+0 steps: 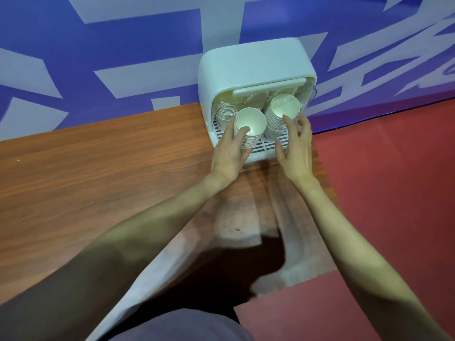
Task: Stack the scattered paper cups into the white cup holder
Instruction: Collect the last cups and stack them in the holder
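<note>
my left hand (230, 150) grips the front-left cup stack (250, 130), thumb hooked inside the top cup. my right hand (296, 146) is spread loose, fingertips touching the right stack (280, 116) and gripping nothing. both stacks stand inside the white cup holder (253, 67), a third behind. i see no loose cups on the table (98, 168), so i judge it nearly done. blue print on a cup is unreadable.

Both hands (261, 146) at cup stacks (251, 129)

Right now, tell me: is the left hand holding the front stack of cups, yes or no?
Yes. The left hand grips the front stack of cups on the cup holder, its thumb hooked inside the top cup.
</note>
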Available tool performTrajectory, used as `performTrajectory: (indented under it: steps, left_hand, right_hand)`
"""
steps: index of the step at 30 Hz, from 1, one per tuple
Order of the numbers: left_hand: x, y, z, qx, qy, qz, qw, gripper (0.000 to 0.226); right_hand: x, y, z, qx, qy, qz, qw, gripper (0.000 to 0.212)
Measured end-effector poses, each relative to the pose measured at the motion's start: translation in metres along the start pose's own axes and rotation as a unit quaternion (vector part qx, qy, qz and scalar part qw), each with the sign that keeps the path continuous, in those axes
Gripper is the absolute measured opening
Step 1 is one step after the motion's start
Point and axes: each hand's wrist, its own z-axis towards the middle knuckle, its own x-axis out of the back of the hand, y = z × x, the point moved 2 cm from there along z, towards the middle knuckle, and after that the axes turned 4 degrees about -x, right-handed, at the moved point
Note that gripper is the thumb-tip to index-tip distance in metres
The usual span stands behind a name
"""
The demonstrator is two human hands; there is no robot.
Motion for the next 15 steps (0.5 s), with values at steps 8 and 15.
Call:
performTrajectory:
  steps: [8,15]
  left_hand:
    - [-0.004,0.006,0.016,0.030,0.036,0.011,0.999,0.033]
    - [-0.008,0.010,0.027,0.027,0.039,0.010,0.999,0.037]
  right_hand:
    - [-0.006,0.008,0.012,-0.002,-0.005,-0.012,1.000,0.055]
    - [-0.005,0.007,0.011,0.000,-0.010,-0.006,1.000,0.058]
